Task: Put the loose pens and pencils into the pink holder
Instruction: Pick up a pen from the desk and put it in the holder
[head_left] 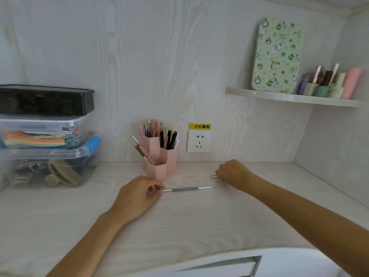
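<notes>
The pink holder (163, 160), made of hexagonal tubes, stands at the back of the desk against the wall and is full of pens and pencils. A silver pen with a grey grip (186, 189) lies flat on the desk just in front of it. My left hand (137, 194) pinches that pen's left end with thumb and forefinger. To the right, my right hand (232, 173) is closed in a fist around a second silver pen (214, 176); only its tip pokes out on the left.
Stacked clear storage boxes (46, 148) with a black case on top fill the left side. A wall socket (199, 141) sits right of the holder. A shelf (293, 97) at upper right carries a patterned tin and cosmetics. A drawer front (229, 266) shows below the desk edge.
</notes>
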Available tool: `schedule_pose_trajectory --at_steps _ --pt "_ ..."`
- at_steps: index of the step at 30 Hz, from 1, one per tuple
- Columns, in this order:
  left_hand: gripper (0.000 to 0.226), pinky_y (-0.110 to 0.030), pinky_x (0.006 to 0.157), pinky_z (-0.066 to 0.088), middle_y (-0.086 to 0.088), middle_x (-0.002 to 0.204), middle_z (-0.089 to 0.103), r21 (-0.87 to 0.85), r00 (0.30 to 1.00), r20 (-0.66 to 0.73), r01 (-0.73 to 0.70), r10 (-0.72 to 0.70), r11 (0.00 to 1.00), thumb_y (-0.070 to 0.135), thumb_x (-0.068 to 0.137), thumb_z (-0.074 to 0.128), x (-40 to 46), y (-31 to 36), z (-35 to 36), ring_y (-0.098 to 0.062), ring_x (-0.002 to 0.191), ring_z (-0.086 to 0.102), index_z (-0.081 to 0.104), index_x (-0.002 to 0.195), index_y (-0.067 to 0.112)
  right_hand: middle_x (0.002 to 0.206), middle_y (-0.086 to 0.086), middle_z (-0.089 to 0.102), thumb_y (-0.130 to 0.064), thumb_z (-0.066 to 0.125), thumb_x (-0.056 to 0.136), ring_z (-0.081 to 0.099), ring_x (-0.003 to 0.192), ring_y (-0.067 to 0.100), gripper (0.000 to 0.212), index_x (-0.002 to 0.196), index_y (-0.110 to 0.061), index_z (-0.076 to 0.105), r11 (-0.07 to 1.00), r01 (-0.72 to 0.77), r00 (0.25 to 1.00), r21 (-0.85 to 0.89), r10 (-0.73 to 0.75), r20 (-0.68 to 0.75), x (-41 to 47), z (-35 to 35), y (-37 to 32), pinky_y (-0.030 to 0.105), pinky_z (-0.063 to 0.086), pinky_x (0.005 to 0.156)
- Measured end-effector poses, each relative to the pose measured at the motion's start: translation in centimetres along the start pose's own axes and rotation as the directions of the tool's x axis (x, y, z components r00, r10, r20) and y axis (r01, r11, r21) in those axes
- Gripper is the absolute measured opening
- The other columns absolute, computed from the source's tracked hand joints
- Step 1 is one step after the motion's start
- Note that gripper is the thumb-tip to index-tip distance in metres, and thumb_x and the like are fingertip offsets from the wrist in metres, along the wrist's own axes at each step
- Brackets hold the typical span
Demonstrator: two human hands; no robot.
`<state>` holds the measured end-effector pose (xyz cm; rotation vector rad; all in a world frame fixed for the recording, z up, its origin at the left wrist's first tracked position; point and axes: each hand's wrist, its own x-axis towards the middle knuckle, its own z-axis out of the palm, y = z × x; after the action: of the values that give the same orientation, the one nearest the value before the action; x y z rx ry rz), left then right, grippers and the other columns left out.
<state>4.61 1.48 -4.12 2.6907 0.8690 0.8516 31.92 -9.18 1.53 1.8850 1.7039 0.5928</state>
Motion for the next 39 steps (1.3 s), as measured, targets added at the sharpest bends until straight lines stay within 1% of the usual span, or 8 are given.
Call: schedule_pose_trajectory --at_steps 4,8,12,18,26,30,34,39 --pt "0.011 -0.018 0.064 0.037 0.025 0.085 0.055 -0.03 0.999 -0.022 0.047 -0.047 0.998 0.037 0.086 0.058 -0.1 -0.1 -0.1 0.003 0.083 0.049 0.066 0.093 0.04 0.112 0.002 0.066 -0.011 0.039 0.096 0.063 0.097 0.027 0.034 0.127 -0.024 0.045 0.953 0.032 0.952 0.303 0.064 -0.3 0.4 -2.5 -1.5 0.036 0.048 0.073" --pt "0.013 -0.021 0.064 0.035 0.02 0.086 0.058 -0.028 0.988 -0.056 0.142 -0.143 0.989 0.033 0.086 0.057 0.0 -0.5 -0.3 -0.001 0.082 0.048 0.068 0.093 0.039 0.098 -0.003 0.071 -0.02 0.052 0.093 0.068 0.082 0.015 0.044 0.132 -0.034 0.038 0.53 0.213 0.688 0.821 0.515 -0.511 1.1 -6.7 -2.2 0.033 0.055 0.074" --pt "0.016 -0.023 0.067 0.039 0.015 0.094 0.064 -0.018 0.969 -0.113 0.22 -0.221 0.975 0.032 0.086 0.056 -0.1 -0.8 -0.3 -0.006 0.088 0.053 0.069 0.096 0.037 0.088 0.006 0.073 -0.017 0.062 0.089 0.07 0.081 0.013 0.05 0.131 -0.03 0.04 0.138 0.494 0.476 0.858 0.783 -0.4 3.5 -11.3 -2.0 0.028 0.057 0.078" --pt "0.018 -0.026 0.074 0.046 0.009 0.096 0.065 0.008 0.932 -0.186 0.319 -0.312 0.948 0.038 0.083 0.058 -0.1 -1.1 -0.5 -0.012 0.092 0.054 0.071 0.095 0.032 0.087 0.005 0.072 -0.013 0.059 0.09 0.069 0.079 0.011 0.047 0.132 -0.026 0.041 0.099 0.594 0.356 0.799 0.858 -0.371 7.6 -15.3 -3.6 0.014 0.053 0.076" --pt "0.017 -0.024 0.074 0.045 0.011 0.099 0.066 0.01 0.925 -0.21 0.327 -0.317 0.945 0.032 0.087 0.055 -0.1 -1.1 -0.5 -0.012 0.094 0.054 0.07 0.095 0.032 0.118 0.001 0.066 -0.023 0.056 0.09 0.053 0.115 0.021 0.029 0.118 -0.017 0.063 0.608 0.251 0.647 0.753 0.473 -0.598 9.9 -11.3 -6.8 0.033 0.046 0.09" --pt "0.021 -0.022 0.071 0.041 0.009 0.102 0.065 0.02 0.947 -0.168 0.28 -0.273 0.96 0.036 0.088 0.054 0.1 -1.4 -0.1 -0.012 0.093 0.052 0.069 0.104 0.035 0.134 0.002 0.054 -0.026 0.054 0.091 0.042 0.126 0.022 0.037 0.127 -0.019 0.056 0.677 0.262 0.576 0.687 0.462 -0.675 8.8 -10.1 -5.7 0.035 0.036 0.103" --pt "0.018 -0.022 0.07 0.038 0.012 0.102 0.064 -0.016 0.961 -0.117 0.251 -0.251 0.968 0.035 0.088 0.057 0.3 -1.7 0.0 -0.011 0.094 0.05 0.071 0.1 0.037 0.126 -0.002 0.057 -0.021 0.05 0.093 0.048 0.119 0.015 0.035 0.128 -0.022 0.051 0.478 0.304 0.496 0.824 0.659 -0.566 6.8 -7.7 -5.5 0.026 0.038 0.098" --pt "0.009 -0.023 0.074 0.044 0.016 0.095 0.066 -0.292 0.941 -0.077 0.295 -0.33 0.91 0.03 0.087 0.062 0.2 -1.7 -0.6 -0.008 0.087 0.057 0.068 0.088 0.036 0.139 0.0 0.045 -0.023 0.042 0.098 0.05 0.106 0.012 0.045 0.141 -0.02 0.032 -0.153 0.172 0.813 0.973 0.58 -0.052 5.7 -2.6 -7.7 0.027 0.045 0.089"
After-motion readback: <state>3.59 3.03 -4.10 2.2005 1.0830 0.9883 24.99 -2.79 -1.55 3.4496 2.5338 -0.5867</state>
